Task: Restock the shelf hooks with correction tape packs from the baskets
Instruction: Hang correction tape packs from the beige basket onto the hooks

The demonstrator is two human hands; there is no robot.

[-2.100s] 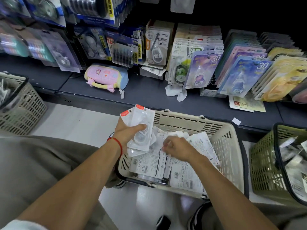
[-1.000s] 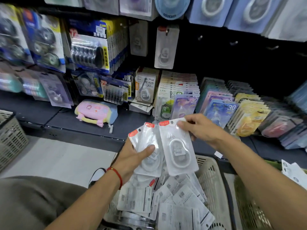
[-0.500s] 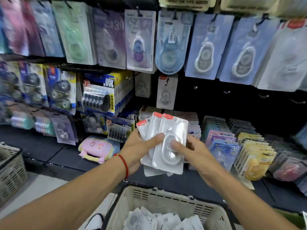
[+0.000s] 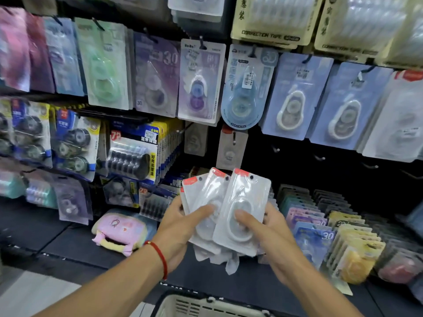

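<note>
"CORRECTION TAPE" on beige pack [image 4: 271, 21], top row; "30" on purple pack [image 4: 158, 74] and blue pack [image 4: 317, 239] on shelf; "7" on black-yellow pack [image 4: 135, 152]. Other print illegible.

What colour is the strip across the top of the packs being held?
Red-orange, on otherwise clear, whitish correction tape packs; the head view, the only one, shows it.

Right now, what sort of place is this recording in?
Most likely a stationery shop aisle: carded correction tape packs hang in rows on wall hooks, more stand on the dark shelf, and a shopping basket sits below.
</note>
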